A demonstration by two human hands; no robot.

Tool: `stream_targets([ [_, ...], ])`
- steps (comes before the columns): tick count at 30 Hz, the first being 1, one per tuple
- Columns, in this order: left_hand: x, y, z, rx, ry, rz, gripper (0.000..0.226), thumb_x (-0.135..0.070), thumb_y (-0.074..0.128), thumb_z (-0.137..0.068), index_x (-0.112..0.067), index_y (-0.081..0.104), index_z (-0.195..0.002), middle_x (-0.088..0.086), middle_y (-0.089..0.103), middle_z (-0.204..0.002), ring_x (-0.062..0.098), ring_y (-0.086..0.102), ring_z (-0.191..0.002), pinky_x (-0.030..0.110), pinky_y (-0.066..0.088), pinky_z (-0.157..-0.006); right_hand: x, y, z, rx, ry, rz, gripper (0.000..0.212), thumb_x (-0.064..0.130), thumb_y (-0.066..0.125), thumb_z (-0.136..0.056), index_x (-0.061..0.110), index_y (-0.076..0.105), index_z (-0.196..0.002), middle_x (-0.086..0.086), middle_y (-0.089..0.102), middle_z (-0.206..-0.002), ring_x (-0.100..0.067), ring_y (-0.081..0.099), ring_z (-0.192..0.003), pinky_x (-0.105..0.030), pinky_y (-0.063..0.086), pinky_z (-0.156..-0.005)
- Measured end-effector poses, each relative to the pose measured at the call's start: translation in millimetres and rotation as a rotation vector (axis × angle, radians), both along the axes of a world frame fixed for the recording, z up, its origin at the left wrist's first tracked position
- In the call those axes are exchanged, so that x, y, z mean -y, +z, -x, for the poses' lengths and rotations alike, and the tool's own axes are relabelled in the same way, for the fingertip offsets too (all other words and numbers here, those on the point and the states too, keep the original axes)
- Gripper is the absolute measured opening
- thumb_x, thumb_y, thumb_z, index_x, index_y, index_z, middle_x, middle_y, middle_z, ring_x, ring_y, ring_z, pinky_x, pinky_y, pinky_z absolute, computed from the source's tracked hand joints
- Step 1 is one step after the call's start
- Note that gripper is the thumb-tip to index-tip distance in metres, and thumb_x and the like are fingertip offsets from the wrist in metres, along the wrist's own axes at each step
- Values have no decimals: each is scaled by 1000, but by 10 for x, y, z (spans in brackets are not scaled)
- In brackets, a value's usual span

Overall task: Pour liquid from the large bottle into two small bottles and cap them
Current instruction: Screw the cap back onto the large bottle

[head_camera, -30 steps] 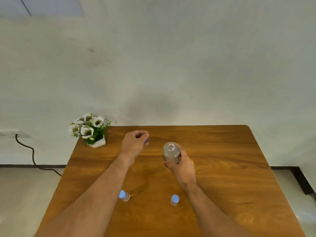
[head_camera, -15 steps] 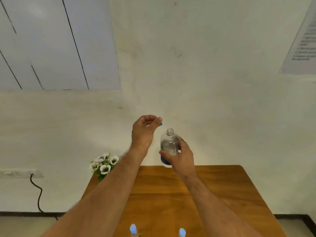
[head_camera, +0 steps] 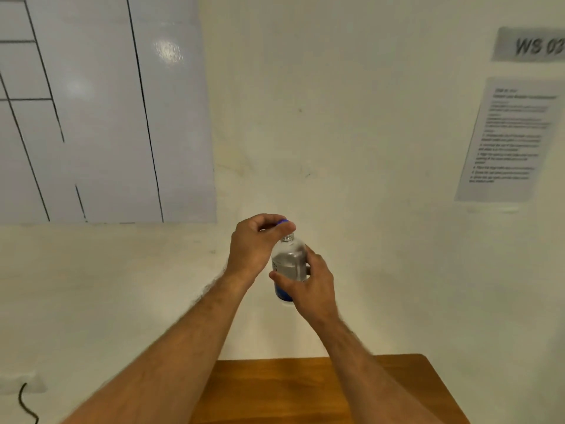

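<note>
The large clear bottle [head_camera: 289, 264] with a blue label is held upright in the air in front of the wall, well above the table. My right hand [head_camera: 308, 284] is wrapped around its body. My left hand [head_camera: 256, 246] pinches the blue cap [head_camera: 283, 222] right over the bottle's mouth, and the threaded neck shows just below the cap. The two small bottles are out of view below the frame.
The far end of the wooden table [head_camera: 305, 390] shows at the bottom. A whiteboard [head_camera: 91, 111] hangs on the wall at upper left and printed sheets [head_camera: 507, 139] at right. A black cable [head_camera: 26, 405] runs down at lower left.
The view has tilted up, so the small bottles and the flower pot dropped out of frame. My left hand brought the blue cap from beside the bottle to directly over its mouth.
</note>
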State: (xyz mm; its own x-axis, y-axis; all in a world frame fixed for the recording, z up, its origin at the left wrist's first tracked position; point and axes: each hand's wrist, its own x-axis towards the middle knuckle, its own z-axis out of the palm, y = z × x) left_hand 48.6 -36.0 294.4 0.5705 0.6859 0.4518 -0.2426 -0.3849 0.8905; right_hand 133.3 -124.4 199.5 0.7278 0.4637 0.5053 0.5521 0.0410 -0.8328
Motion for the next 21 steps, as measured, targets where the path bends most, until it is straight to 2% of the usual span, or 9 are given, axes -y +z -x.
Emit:
stream_targets([
  [5,33,166,25,-88,65,-192,27,-33,85,-72,-25,74,-95,-12,74,-92,6,70,-85,13,54,-75,-48,140,-35,-1,-31,8,82,59,83,-61,37,49,-133,25,52,-109,-5,57,-99,-12,43,-78],
  [8,36,241,44,-121,44,-252,31,-29,82,-78,-24,74,-107,-10,73,-97,5,69,-88,20,55,-85,-59,169,-49,-2,-37,0,82,59,83,-61,35,50,-133,20,56,-112,-6,59,-100,-16,47,-81],
  [11,15,270,78,-170,-19,-282,44,-20,75,-84,-30,66,-126,-9,74,-103,7,69,-94,20,53,-91,-47,160,-29,-17,-26,-9,80,62,80,-60,38,51,-130,26,54,-108,-3,59,-98,-14,46,-78],
  [13,0,258,91,-213,-58,-316,38,-15,70,-87,-30,68,-121,-10,72,-111,7,68,-100,22,52,-94,-44,138,-15,-33,-24,-7,78,58,81,-62,37,51,-130,28,53,-107,-3,59,-97,-15,47,-78],
  [15,-12,232,89,-230,-76,-320,29,-16,72,-86,-30,72,-112,-12,69,-111,5,65,-99,22,53,-93,-46,122,-9,-34,-22,7,78,55,83,-64,34,51,-132,23,55,-109,-6,60,-98,-19,50,-82],
  [18,-33,215,83,-188,-40,-305,27,-27,83,-76,-26,75,-101,-9,67,-108,9,63,-97,13,49,-80,-48,132,17,-2,-15,46,79,58,82,-64,32,52,-132,17,57,-112,-10,60,-100,-20,49,-83],
  [21,-54,237,83,-187,-61,-288,33,-27,81,-78,-28,73,-110,-11,69,-107,4,64,-98,14,48,-83,-43,143,40,-16,4,25,76,53,83,-67,32,52,-132,19,57,-113,-9,60,-102,-18,49,-83],
])
